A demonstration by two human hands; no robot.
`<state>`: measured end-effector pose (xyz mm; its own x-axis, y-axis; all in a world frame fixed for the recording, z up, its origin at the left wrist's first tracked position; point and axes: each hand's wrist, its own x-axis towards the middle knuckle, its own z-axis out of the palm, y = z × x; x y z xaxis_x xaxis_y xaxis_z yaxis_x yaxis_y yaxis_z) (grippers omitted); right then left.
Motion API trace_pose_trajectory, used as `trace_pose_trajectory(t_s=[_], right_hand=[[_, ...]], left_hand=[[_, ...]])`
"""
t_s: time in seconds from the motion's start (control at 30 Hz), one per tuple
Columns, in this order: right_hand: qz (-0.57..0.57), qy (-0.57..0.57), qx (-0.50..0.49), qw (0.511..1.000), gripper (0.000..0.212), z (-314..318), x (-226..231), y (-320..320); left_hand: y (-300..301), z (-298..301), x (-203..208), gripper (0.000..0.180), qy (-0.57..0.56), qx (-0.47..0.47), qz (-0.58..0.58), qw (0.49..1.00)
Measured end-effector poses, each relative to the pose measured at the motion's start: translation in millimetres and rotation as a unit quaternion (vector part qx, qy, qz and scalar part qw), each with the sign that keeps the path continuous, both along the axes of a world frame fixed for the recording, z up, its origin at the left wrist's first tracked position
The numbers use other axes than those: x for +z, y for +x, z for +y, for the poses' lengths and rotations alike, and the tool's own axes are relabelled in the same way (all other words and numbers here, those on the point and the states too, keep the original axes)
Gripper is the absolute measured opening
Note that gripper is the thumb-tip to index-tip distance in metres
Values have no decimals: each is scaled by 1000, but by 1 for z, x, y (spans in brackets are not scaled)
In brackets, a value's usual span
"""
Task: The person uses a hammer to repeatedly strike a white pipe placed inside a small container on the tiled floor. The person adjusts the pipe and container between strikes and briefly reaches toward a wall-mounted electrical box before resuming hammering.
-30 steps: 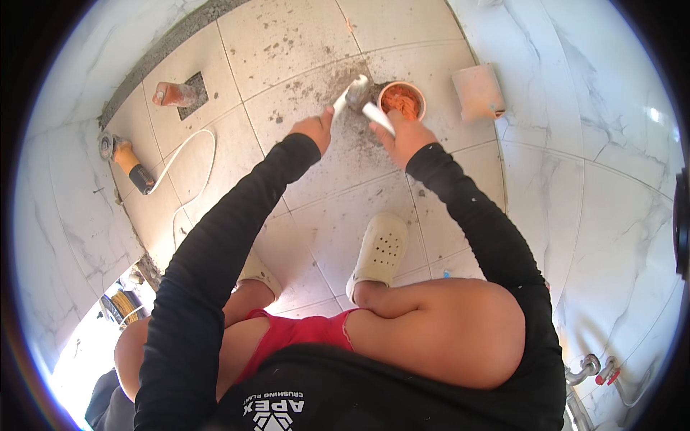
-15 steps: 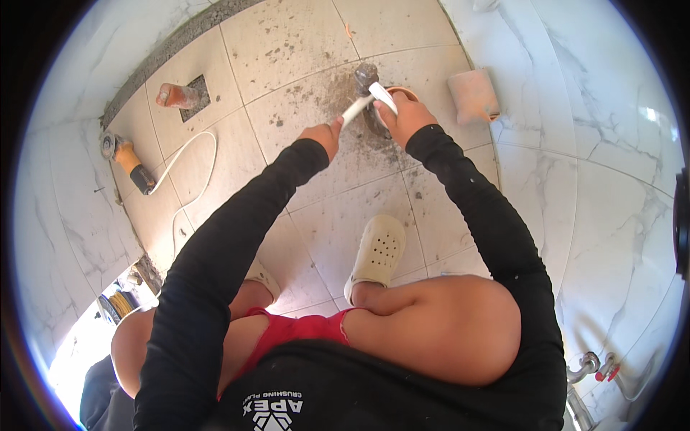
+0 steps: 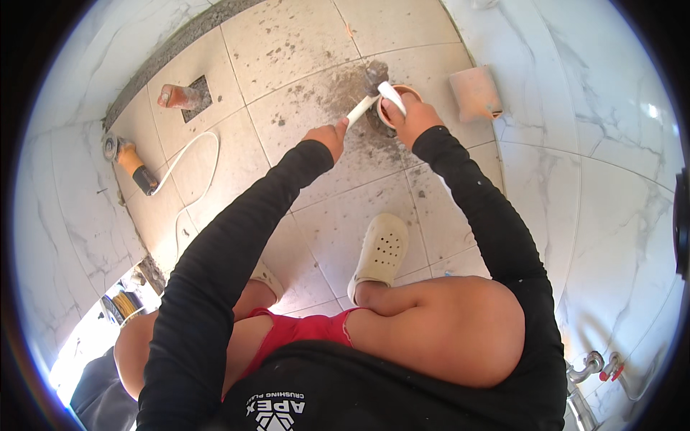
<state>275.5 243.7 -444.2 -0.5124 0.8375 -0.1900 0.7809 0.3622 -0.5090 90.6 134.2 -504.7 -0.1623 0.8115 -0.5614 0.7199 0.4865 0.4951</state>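
Squatting over the tile floor [image 3: 338,230]. Our left hand [image 3: 329,136] has its fingers wrapped tight round the white handle of a brush [image 3: 363,108]; the handle angles up and right, and the dark head end sits at the grey, dirty patch of tile just above the hands. Our right hand [image 3: 413,118] is on the rim of a small orange bowl [image 3: 402,93], fingers curled over a white strip [image 3: 392,97] that lies across the bowl's mouth; we can't tell whether the strip is part of the brush or separate. Bowl stands on the floor at the foot of the marble wall, just beside the brush head.

Near the bowl, to its right: a pinkish sponge block [image 3: 476,92] against the wall. Well apart on the left: an angle grinder [image 3: 128,161] with a white cable [image 3: 194,161] looping over the tiles, and a square floor drain opening [image 3: 188,95]. One white clog [image 3: 379,253] is planted below the hands.
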Motion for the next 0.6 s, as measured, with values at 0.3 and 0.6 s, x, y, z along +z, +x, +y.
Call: trace_pose_trajectory(t_s=[0.3,0.6], right_hand=[[95,0,-39,995,60,-6,17,34],[105,20,-39,994,58,-6,36,37]], left_hand=[[-7,-3,19,74,36,-31,53,997],[-12,-2,17,66,24,-90,102,990]])
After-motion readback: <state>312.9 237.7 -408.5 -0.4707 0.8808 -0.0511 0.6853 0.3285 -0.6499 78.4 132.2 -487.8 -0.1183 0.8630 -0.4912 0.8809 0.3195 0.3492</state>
